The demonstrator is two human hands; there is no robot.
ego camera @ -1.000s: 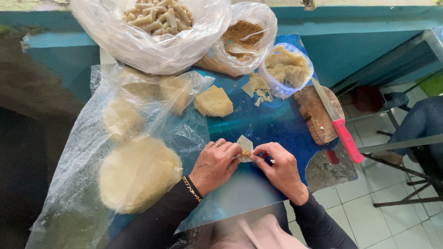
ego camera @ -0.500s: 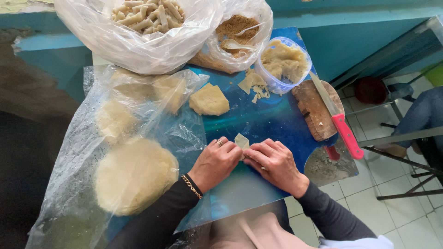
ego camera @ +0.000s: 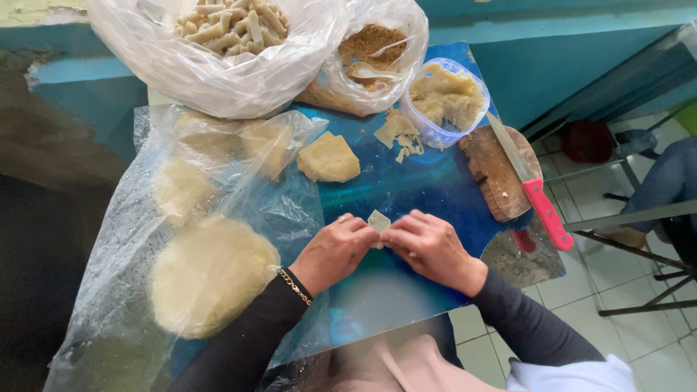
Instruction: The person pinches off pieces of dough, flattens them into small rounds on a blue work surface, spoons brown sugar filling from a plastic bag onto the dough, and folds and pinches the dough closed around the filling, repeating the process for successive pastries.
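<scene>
Pale dough piece point(ego camera: 378, 220) pinched between both hands, left hand point(ego camera: 335, 250) and right hand point(ego camera: 428, 247) knuckles up, each grip closed on it

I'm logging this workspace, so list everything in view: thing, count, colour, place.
small dough piece: 1, pale, pinched between both hands' fingertips
dough block: 1, pale yellow, bare on the table's middle
flat dough rounds: several, cream, under clear plastic sheet, left
bag of rolled sticks: 1, clear, top left
bag of brown crumbs: 1, clear, top middle, spoon inside
tub of dough: 1, clear, top right
knife: 1, red handle, lying on the wooden board
table: 1, blue
left hand: ring, bracelet, dark sleeve
right hand: dark sleeve
</scene>
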